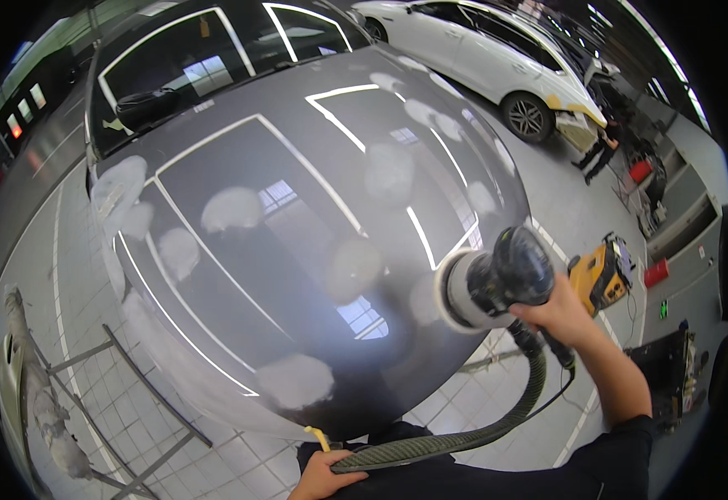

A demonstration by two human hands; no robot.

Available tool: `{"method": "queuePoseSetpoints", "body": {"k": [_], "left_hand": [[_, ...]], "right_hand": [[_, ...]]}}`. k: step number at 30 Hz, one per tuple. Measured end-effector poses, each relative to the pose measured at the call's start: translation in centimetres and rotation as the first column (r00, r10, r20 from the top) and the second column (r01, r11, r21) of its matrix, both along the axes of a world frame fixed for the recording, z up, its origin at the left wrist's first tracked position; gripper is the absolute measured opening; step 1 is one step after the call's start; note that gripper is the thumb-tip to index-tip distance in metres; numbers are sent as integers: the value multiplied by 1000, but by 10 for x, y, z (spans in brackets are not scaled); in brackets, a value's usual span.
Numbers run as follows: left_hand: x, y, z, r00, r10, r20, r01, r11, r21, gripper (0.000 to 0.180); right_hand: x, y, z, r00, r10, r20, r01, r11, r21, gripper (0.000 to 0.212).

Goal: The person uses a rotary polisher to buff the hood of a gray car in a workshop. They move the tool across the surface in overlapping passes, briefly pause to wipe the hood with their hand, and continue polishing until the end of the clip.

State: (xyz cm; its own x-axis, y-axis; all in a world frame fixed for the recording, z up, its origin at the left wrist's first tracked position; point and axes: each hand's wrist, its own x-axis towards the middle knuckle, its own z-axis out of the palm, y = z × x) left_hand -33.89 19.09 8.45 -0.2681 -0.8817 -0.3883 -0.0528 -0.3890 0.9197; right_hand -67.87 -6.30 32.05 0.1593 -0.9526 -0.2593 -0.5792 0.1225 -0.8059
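Note:
My right hand (560, 315) is wrapped round the body of a black orbital sander (521, 265). Its round pale pad (456, 292) is tilted against or just above the front right edge of the grey car hood (297, 275); whether it touches, I cannot tell. From the sander a ribbed, dark green hose (464, 435) with a thin black cable curves down and left across my body. My left hand (324, 479) is closed round the hose at the bottom, and a small yellow piece (319, 437) sticks up beside it. Dull sanded patches (296, 381) dot the hood.
A metal stand (160, 387) with a wrapped part is at the lower left. A white car (481, 54) is parked beyond, with a person (601, 150) near its front. A yellow machine (601, 273) and red containers (655, 273) are on the right.

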Motion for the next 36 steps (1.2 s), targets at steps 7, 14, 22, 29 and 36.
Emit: {"method": "queuePoseSetpoints", "body": {"k": [7, 14, 22, 29, 36], "left_hand": [[-68, 31, -15, 858, 488, -159, -455, 867, 203, 16], [-135, 14, -42, 826, 558, -85, -555, 830, 56, 16], [-249, -68, -11, 782, 593, 192, -581, 805, -120, 27], [-314, -136, 67, 768, 480, 424, -537, 843, 18, 34], [-330, -155, 97, 713, 488, 504, -591, 805, 57, 34]], "right_hand": [[-36, -32, -27, 981, 70, 181, -97, 984, 150, 37], [-69, -87, -38, 959, 217, 185, -250, 951, 184, 34], [-136, -190, -52, 878, 465, 110, -463, 885, -41, 56], [-186, -255, -58, 848, 492, 196, -504, 863, 13, 65], [-185, -295, -77, 798, 502, 334, -553, 829, 75, 66]]}}
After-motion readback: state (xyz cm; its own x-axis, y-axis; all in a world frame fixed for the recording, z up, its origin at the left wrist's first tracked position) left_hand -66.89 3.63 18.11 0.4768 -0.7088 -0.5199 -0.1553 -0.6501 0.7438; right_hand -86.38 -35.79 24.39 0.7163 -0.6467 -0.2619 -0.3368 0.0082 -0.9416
